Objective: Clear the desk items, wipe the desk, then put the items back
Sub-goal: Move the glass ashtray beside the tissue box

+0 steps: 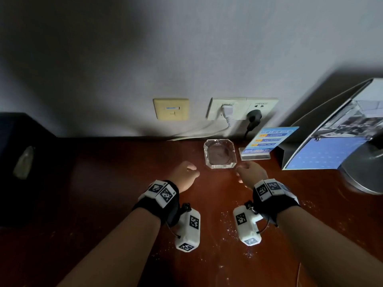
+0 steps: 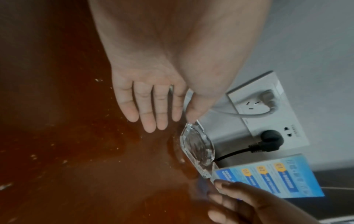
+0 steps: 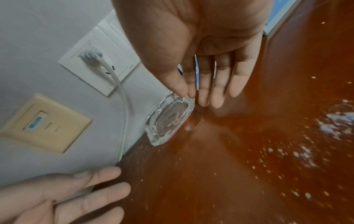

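A clear glass ashtray (image 1: 220,153) sits on the reddish-brown desk (image 1: 116,175) near the wall; it also shows as the ashtray (image 2: 195,149) and the ashtray (image 3: 169,119) in the wrist views. My left hand (image 1: 186,172) hovers just left of it and in front, fingers straight, holding nothing. My right hand (image 1: 249,172) hovers just right of it, fingers extended and empty. Right of the ashtray stands a blue card in an acrylic stand (image 1: 267,142). White crumbs (image 1: 230,224) speckle the desk.
A desk calendar (image 1: 335,141) leans at the right, with a metal lamp base (image 1: 364,172) beside it. Wall sockets (image 1: 242,108) hold a white plug and a black plug, cables trailing down. A dark box (image 1: 22,168) stands at the left.
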